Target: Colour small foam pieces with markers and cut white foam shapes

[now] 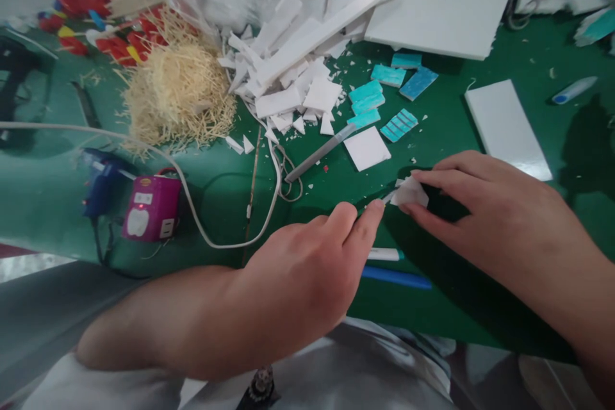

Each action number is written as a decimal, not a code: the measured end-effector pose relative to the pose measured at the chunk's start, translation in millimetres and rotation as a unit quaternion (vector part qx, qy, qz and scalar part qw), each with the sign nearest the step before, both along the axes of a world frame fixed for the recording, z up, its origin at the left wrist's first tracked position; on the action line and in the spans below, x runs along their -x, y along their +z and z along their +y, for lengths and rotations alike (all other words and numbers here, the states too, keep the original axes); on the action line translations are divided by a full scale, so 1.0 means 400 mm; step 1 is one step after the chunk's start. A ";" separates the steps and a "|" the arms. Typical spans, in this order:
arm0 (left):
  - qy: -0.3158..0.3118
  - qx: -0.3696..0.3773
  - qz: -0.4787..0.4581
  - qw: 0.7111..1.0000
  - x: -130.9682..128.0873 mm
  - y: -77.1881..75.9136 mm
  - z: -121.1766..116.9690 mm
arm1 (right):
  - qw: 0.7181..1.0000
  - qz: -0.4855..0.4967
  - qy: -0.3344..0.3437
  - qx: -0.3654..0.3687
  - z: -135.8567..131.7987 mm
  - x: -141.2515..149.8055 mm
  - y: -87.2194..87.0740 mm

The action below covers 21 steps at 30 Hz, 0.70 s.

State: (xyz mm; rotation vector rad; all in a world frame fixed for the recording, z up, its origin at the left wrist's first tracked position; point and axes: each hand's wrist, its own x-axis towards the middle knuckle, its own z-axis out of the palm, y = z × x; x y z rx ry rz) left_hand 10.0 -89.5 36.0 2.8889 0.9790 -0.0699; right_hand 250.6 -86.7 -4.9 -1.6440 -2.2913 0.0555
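Note:
My left hand is closed round a thin-bladed knife; its handle is hidden in the fist and only a short pale tip shows. That tip meets a small white foam piece, pinched between the thumb and fingers of my right hand. Just beyond the hands lie a square white foam piece and a foam piece with turquoise stripes. Under my left hand's edge, a white marker and a blue stick-like tool rest on the green table.
Farther back are white foam scraps, turquoise-painted pieces, a big white sheet and a straw-coloured heap. A long grey strip lies near a white cable. At left sit a purple power box and a blue glue gun.

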 end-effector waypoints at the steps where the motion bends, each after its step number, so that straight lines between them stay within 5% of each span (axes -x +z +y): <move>1: 0.005 -0.007 -0.004 1.000 0.002 0.000 -0.003 | 1.000 0.000 0.003 0.001 0.000 -0.001 0.000; 10: 0.035 0.020 -0.081 0.996 0.012 0.012 0.007 | 0.999 0.020 0.028 -0.003 0.011 -0.009 -0.005; 21: -0.009 0.049 -0.097 0.994 -0.002 -0.010 0.033 | 0.999 0.003 0.028 -0.018 0.009 -0.009 0.002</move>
